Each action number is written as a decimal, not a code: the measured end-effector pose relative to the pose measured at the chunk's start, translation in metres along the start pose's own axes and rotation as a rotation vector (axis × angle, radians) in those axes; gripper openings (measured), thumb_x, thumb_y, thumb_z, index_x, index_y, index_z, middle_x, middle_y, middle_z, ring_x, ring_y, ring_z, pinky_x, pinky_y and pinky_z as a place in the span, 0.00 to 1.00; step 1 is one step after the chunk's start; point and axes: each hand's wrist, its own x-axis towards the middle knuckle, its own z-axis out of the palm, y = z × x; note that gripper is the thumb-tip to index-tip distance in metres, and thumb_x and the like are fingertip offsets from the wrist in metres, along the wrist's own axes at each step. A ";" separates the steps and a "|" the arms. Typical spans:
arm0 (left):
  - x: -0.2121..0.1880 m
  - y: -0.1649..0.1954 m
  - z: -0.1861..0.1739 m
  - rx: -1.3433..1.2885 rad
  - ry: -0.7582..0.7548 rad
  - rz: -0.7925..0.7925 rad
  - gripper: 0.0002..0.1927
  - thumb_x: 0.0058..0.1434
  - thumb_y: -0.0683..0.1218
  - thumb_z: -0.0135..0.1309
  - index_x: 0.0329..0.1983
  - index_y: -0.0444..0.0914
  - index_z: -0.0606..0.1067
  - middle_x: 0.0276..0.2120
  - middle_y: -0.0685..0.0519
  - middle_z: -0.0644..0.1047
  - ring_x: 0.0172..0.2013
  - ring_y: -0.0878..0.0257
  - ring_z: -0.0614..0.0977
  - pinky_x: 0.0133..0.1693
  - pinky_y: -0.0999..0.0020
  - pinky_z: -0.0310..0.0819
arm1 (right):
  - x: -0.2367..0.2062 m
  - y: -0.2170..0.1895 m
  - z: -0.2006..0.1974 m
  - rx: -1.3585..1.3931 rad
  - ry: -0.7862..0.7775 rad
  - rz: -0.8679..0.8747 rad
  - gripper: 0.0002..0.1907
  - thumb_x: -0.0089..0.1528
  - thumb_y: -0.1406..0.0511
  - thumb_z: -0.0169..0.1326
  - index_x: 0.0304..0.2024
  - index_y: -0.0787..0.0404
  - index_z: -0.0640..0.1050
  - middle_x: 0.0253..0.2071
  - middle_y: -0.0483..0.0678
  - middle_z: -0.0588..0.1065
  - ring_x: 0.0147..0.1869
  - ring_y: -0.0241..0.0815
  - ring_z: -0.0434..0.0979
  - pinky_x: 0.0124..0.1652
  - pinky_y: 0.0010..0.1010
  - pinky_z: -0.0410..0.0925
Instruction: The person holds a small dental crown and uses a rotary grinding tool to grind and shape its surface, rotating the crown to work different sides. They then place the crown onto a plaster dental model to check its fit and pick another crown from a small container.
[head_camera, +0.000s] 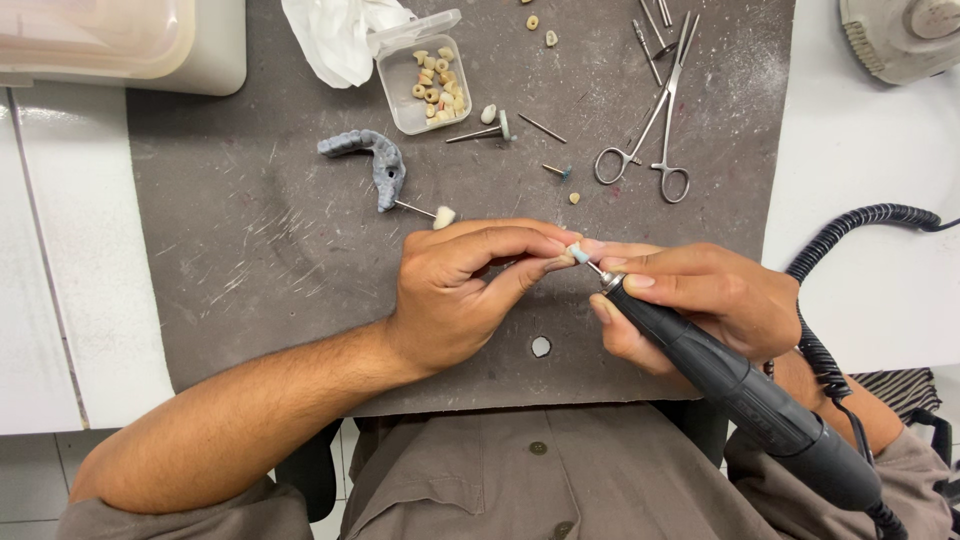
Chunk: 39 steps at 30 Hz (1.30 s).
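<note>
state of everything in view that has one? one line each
left hand: fingertips pinched at the bur tip; anything held is hidden
right hand: gripping handpiece
handpiece: held, bur at left fingertips
box: open, small pale pieces inside
forceps: lying on mat, unheld
grey cast: lying on mat, untouched

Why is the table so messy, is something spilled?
Yes: the grey mat is scratched and dusted with white powder. A few small tooth-like pieces lie loose outside their open clear box, and thin burs are scattered about.
</note>
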 end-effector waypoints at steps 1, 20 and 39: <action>0.000 0.000 0.000 0.001 -0.001 0.004 0.06 0.67 0.34 0.60 0.46 0.33 0.80 0.47 0.47 0.84 0.48 0.61 0.88 0.50 0.71 0.87 | 0.000 0.001 0.000 -0.002 0.010 -0.004 0.20 0.57 0.75 0.67 0.47 0.67 0.71 0.37 0.56 0.78 0.50 0.56 0.85 0.51 0.41 0.81; -0.001 -0.004 0.001 0.000 -0.004 0.014 0.06 0.67 0.34 0.60 0.46 0.33 0.80 0.48 0.47 0.84 0.49 0.60 0.88 0.50 0.71 0.88 | -0.003 0.003 0.001 -0.001 0.014 0.008 0.21 0.58 0.75 0.67 0.49 0.67 0.72 0.37 0.55 0.78 0.49 0.53 0.85 0.52 0.42 0.81; -0.002 -0.005 0.001 0.012 0.001 0.041 0.07 0.67 0.34 0.61 0.47 0.34 0.80 0.50 0.48 0.84 0.49 0.61 0.88 0.47 0.74 0.87 | -0.001 0.002 0.000 -0.077 -0.002 -0.023 0.21 0.58 0.74 0.67 0.47 0.67 0.70 0.37 0.56 0.77 0.49 0.54 0.86 0.52 0.41 0.82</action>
